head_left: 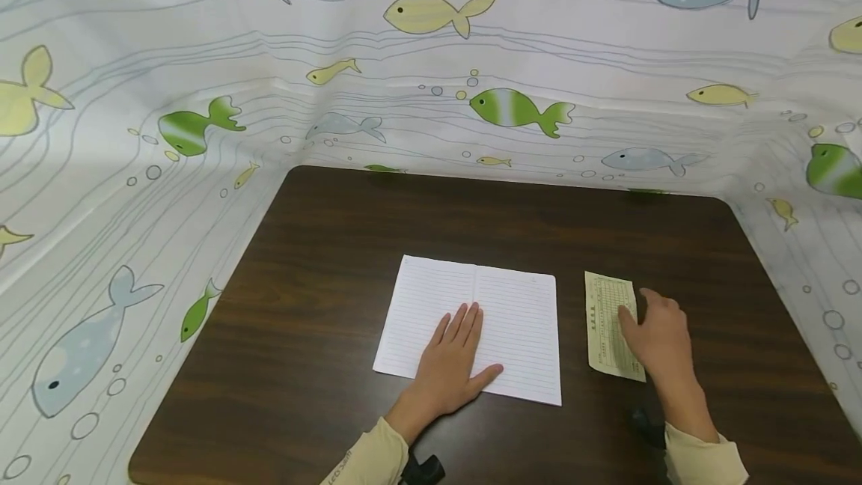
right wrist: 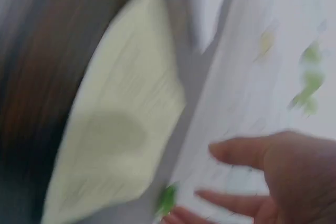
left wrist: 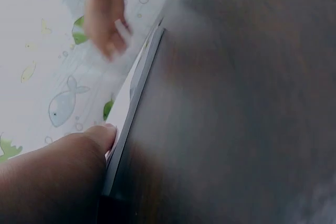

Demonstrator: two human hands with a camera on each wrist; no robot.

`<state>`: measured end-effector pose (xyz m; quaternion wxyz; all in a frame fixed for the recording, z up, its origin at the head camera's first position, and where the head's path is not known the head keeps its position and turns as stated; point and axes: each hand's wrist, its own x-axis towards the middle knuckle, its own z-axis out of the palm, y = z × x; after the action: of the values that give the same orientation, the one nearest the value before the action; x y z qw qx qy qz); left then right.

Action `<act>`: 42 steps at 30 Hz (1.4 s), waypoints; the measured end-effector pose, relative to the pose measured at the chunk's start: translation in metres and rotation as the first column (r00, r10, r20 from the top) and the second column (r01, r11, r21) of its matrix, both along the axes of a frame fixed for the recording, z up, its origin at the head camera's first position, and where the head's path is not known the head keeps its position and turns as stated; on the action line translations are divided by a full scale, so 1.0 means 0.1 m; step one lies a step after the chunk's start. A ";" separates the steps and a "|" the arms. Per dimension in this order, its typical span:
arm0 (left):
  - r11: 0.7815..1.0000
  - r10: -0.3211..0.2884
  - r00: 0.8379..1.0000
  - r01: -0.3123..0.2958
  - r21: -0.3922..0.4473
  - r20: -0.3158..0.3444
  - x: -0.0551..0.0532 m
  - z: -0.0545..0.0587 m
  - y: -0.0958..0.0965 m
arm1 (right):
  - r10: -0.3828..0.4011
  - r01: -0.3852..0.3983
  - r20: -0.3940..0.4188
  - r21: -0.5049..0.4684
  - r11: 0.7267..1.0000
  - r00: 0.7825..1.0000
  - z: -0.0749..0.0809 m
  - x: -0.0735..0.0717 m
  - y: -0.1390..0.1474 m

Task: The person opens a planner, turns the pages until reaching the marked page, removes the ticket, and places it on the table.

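An open notebook with blank ruled pages lies on the brown table. My left hand rests flat across its lower middle, fingers straight along the centre fold and thumb spread to the right. To the right of the notebook lies a pale yellow-green printed slip of paper. My right hand is at the slip's right edge, thumb and fingers apart. In the right wrist view the slip is blurred, and a gap shows between it and my right hand, which holds nothing.
The dark wood-grain table extends around the papers. A white fish-patterned sheet stands behind it and along both sides. Near each wrist a black object shows, one by the left sleeve and a blurred one by the right sleeve.
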<state>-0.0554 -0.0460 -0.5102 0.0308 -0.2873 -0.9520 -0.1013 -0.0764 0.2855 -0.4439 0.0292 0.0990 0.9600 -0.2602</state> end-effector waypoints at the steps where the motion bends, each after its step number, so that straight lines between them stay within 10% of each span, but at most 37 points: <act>1: 1.000 0.000 1.000 0.000 -0.002 0.001 0.00 0.00 0.00 | 0.050 -0.050 -0.020 0.002 0.999 0.999 0.02 0.02 -0.11; 8: 0.999 -0.030 0.997 0.032 -0.027 0.066 -0.02 0.03 -0.01 | 0.402 -0.391 0.103 -0.114 0.913 0.910 0.06 0.23 -0.80; 21: 1.000 -0.019 0.995 0.020 -0.005 0.100 -0.08 0.09 0.02 | 0.386 -0.384 0.083 -0.033 0.923 0.919 -0.08 0.19 -0.95; 25: 0.987 0.093 0.967 -0.120 0.105 0.237 -0.05 0.19 -0.10 | 0.370 -0.369 0.086 -0.024 0.929 0.925 -0.12 0.22 -0.98; 28: 0.900 0.280 0.908 -0.362 0.243 0.312 0.01 0.32 -0.31 | 0.342 -0.340 0.083 -0.034 0.940 0.936 -0.12 0.25 -0.98; 31: 0.751 0.410 0.819 -0.553 0.360 0.400 -0.01 0.47 -0.57 | 0.271 -0.265 0.070 -0.086 0.960 0.960 -0.08 0.26 -0.97; 35: 0.576 0.332 0.690 -0.688 0.441 0.644 -0.14 0.65 -0.86 | 0.177 -0.168 0.029 -0.183 0.969 0.984 -0.02 0.27 -0.93; 38: 0.503 0.226 0.607 -0.743 0.442 0.762 -0.23 0.72 -1.00 | 0.148 -0.142 0.005 -0.238 0.961 0.989 -0.03 0.28 -0.92; 40: 0.490 0.173 0.599 -0.741 0.460 0.782 -0.27 0.75 -1.02 | 0.144 -0.137 0.007 -0.273 0.952 0.990 -0.05 0.29 -0.93; 42: 0.478 0.096 0.626 -0.711 0.516 0.774 -0.28 0.80 -0.98 | 0.151 -0.139 0.015 -0.299 0.944 0.988 -0.07 0.29 -0.94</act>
<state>-0.0831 -0.1440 -0.4306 -0.1542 0.0671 -0.7880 -0.5922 -0.0469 0.1918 -0.4510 0.0807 0.0274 0.9140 -0.3967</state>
